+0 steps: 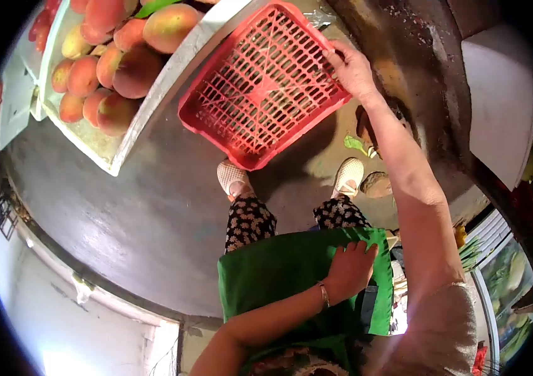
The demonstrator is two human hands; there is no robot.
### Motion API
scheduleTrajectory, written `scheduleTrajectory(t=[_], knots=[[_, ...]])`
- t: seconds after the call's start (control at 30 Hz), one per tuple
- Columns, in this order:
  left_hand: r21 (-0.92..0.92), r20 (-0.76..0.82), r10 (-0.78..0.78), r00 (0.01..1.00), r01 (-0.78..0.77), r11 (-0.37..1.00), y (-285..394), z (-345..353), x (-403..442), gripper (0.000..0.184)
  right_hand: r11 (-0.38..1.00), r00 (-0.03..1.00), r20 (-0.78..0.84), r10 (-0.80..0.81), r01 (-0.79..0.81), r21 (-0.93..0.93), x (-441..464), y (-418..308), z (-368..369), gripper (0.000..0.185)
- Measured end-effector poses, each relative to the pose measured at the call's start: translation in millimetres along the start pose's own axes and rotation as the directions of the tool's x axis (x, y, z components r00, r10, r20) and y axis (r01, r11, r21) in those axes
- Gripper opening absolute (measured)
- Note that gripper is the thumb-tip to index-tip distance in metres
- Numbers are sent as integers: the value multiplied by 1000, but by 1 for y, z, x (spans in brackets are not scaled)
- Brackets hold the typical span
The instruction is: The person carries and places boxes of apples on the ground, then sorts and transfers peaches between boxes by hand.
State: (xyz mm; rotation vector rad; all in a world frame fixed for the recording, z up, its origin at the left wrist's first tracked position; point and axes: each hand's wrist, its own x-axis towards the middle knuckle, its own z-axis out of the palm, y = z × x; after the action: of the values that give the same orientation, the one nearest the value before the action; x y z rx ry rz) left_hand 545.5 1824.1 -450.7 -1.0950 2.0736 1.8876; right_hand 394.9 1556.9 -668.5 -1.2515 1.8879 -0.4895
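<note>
My right hand point(353, 70) grips the right rim of a red plastic crate point(265, 94) with a slotted bottom. The crate is tilted, and its slots show the floor through them. My left hand point(349, 271), with a bracelet at the wrist, lies on the green apron point(272, 266) in front of me. Its fingers are slightly apart and bent, and the thumb is hidden. At the upper left, a white box point(130, 141) holds several red and yellow peach-like fruits point(138, 70), close beside the crate's left side.
My feet in cream shoes point(349, 174) stand on the grey floor point(116, 219). A stone-like lump point(376, 185) and a green leaf point(354, 145) lie by the right shoe. A dark, stained curved surface point(426, 69) runs along the right. Greens point(504, 282) show at the lower right.
</note>
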Motion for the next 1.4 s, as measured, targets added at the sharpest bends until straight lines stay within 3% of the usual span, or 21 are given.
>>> scheduleTrajectory(t=[0.1,0.17,0.27,0.3,0.37,0.4,0.43,0.5,0.53,0.63,0.7,0.73,0.77,0.8,0.83,0.87,1.03,1.13,1.23,1.33,1.4], knots=[[-1,-7,-7,1000,7,1000,-1,-2,3,49,996,989,138,49,-58,65,-24,0,-3,33],[8,4,-13,1000,12,1000,1,-6,3,50,944,969,223,109,-171,282,-50,8,4,31],[24,10,-8,1000,8,1000,-2,-16,5,51,964,964,253,83,-142,225,-89,25,12,28],[6,15,-10,1000,10,1000,-1,-15,2,51,921,943,309,123,-225,318,-94,41,19,30],[35,13,21,1000,-21,999,-9,6,-7,51,658,809,515,284,-555,509,-81,48,5,40],[57,7,40,999,-40,998,-11,11,-8,51,617,768,459,447,-636,464,-68,87,9,55],[79,0,59,998,-59,995,-13,15,-10,51,529,751,495,436,-660,534,-50,88,0,67],[101,7,53,999,-53,993,-16,15,-8,51,591,830,212,516,-524,613,-22,73,3,68],[100,8,51,999,-51,994,-15,13,-8,51,537,794,207,572,-553,637,-9,67,5,68],[43,-2,52,999,-52,998,-17,12,-10,50,414,738,251,626,-587,695,25,91,28,62],[64,-46,71,996,-68,996,-17,15,-12,50,313,718,513,470,-679,664,46,126,50,63],[71,-58,76,995,-71,995,-13,-2,-7,50,357,738,461,493,-655,666,54,122,63,49],[-2,44,-4,999,4,1000,-5,-19,-1,50,354,736,463,494,-657,666,54,122,69,49],[-69,150,-75,986,86,994,0,-33,4,50,357,730,320,603,-607,710,51,91,66,39],[-71,152,-76,985,88,994,0,-32,3,50,370,696,170,697,-552,747,47,74,64,32],[-100,132,-63,989,77,992,0,-33,2,50,350,697,238,677,-589,728,58,109,74,28],[-128,117,-72,990,87,988,3,-33,3,51,354,741,249,624,-552,755,56,97,74,28],[-95,142,-75,987,89,991,-2,-17,-3,50,319,759,273,591,-531,785,54,101,73,27],[63,12,-16,1000,15,998,-11,24,-14,49,262,724,241,646,-507,821,53,65,64,27],[-20,128,-19,992,22,1000,-8,22,-10,48,196,685,311,659,-556,808,54,62,72,27],[-48,60,-35,998,38,998,-11,30,-14,49,252,740,343,578,-562,788,66,84,75,31]])
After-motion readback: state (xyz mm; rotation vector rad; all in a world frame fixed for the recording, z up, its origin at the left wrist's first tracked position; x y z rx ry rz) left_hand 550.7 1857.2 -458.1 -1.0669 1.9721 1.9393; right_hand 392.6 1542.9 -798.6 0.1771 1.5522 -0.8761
